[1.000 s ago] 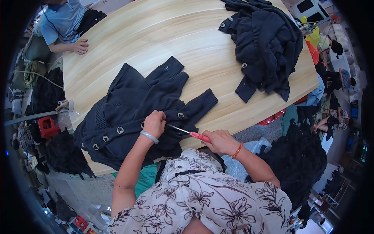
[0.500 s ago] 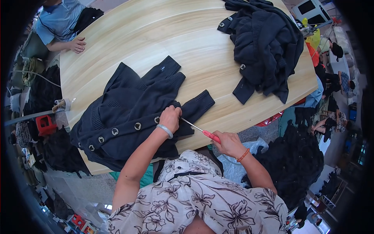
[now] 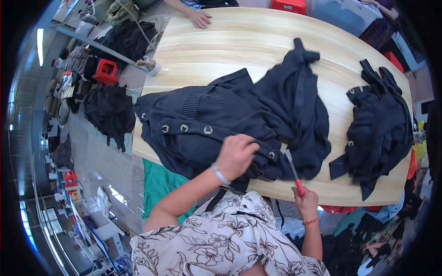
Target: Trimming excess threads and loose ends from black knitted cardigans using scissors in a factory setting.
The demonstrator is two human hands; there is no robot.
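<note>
Across the wooden table (image 3: 230, 41), the dark buttoned cardigan (image 3: 235, 103) has spread wider at its right. Over its front band (image 3: 196, 129), the left hand (image 3: 235, 156) curls; whether it pinches cloth, I cannot tell. Beside the cardigan's near-right edge, the right hand (image 3: 307, 202) grips a red-handled metal tool (image 3: 299, 186). Best keep the band taut.

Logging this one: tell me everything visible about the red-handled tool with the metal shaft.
The red-handled tool with the metal shaft has a smooth-looking handle, perhaps plastic, and a slim, silvery shaft. Its exact tip shape is too blurred to tell. The person's right hand grips the handle and covers its rear end. The tool points away from the person, leaning slightly left, and its shaft overlaps the black knitted garment with round buttons in this view; whether they touch is unclear.
</note>
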